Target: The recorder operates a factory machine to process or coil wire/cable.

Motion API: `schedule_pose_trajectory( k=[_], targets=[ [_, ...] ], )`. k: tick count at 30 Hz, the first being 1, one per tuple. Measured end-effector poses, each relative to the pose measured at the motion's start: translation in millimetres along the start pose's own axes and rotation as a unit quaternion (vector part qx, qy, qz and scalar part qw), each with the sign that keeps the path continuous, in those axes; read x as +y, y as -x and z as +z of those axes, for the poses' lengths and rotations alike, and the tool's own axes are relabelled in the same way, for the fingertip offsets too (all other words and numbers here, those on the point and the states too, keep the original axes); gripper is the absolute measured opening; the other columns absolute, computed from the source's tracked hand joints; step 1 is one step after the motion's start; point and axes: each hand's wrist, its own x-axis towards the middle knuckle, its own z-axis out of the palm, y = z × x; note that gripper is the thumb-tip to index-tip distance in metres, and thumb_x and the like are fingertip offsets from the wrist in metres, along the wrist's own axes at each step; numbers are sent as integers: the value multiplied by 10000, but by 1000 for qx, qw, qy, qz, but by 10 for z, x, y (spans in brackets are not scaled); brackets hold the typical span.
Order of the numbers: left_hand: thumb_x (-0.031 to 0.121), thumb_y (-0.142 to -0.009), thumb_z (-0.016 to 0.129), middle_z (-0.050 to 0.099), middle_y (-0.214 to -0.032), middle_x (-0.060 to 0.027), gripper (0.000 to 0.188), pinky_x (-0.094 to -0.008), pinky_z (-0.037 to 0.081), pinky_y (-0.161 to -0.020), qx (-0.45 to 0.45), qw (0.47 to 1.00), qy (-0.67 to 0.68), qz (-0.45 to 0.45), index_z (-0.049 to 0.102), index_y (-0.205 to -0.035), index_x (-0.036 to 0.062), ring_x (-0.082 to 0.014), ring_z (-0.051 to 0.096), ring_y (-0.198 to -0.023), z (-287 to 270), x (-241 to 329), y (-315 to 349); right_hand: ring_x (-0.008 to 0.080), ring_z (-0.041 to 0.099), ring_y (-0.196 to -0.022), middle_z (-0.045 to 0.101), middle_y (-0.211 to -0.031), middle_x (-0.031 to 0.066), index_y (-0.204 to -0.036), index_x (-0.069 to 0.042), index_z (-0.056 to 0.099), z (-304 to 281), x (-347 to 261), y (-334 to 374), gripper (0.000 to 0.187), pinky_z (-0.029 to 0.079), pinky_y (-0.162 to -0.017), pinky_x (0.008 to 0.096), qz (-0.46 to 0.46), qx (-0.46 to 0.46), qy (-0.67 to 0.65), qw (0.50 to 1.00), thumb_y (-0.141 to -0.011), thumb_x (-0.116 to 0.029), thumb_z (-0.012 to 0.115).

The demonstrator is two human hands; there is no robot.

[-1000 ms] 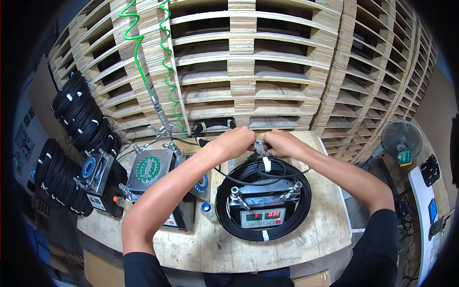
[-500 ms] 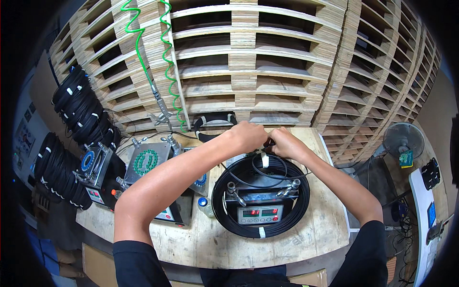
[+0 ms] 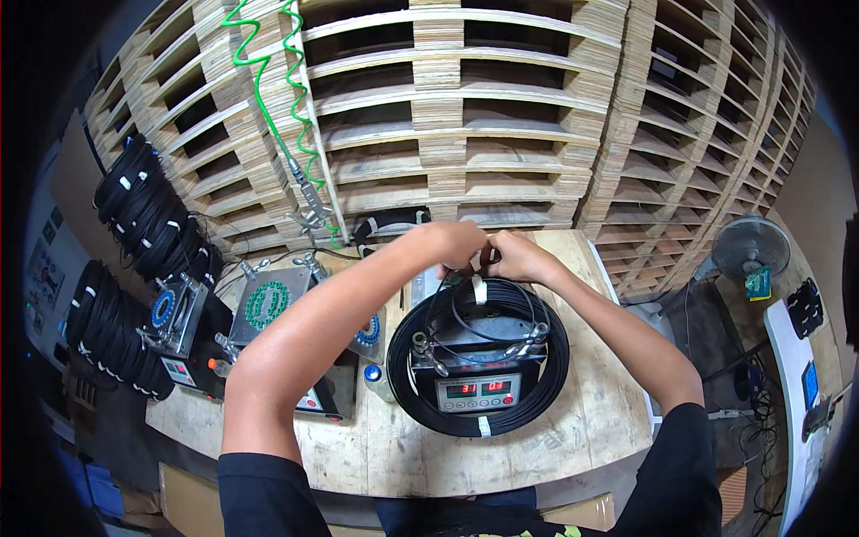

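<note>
A large coil of black cable (image 3: 400,394), tied with white bands, lies around a bench device (image 3: 479,394) with a lit red display and metal clamp knobs. Just beyond the coil's far rim my two hands are close together. My left hand (image 3: 456,243) is bent over with its fingers closed; most of them are hidden behind the hand. My right hand (image 3: 519,258) is closed in a pinch beside it. Something small and dark shows between the hands, too covered to name. Loose loops of cable (image 3: 458,313) cross the device's top below them.
Left of the coil stand a blue-capped bottle (image 3: 372,372) and a similar device with a green ring of parts (image 3: 267,305). More cable coils (image 3: 143,210) are piled at far left. Wooden pallets (image 3: 438,116) rise behind the wooden table (image 3: 591,430); a fan (image 3: 750,249) stands right.
The view has shifted slightly. My hands stay together beyond the coil, with the left turned further over. One figure on the device's red display has changed.
</note>
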Motion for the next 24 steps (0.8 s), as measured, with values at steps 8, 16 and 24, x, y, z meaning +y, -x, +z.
schedule_pose_trajectory(
  k=[8,16,24],
  targets=[
    [247,-998,514,713,-931,-155,319,-384,519,-811,181,979,36,83,683,-1139,16,-290,677,-879,88,-382,84,98,622,-646,659,-775,18,-1046,-36,701,-426,142,65,401,521,-545,257,87,-127,-161,975,-952,-416,617],
    [182,-989,487,715,-1082,-130,338,-326,486,-924,94,988,112,58,635,-1242,12,-214,663,-999,308,-487,-110,222,692,-790,720,-935,139,-1084,-59,717,-367,348,-412,561,565,-628,363,145,-56,66,986,-806,-547,715],
    [286,-980,351,707,-1009,-124,458,-327,438,-955,35,986,160,17,674,-1175,27,-207,614,-971,172,-173,-293,297,692,-963,714,-1103,132,-1085,-68,728,-146,896,-976,481,555,-841,407,268,-122,237,926,-755,-415,774]
  ],
)
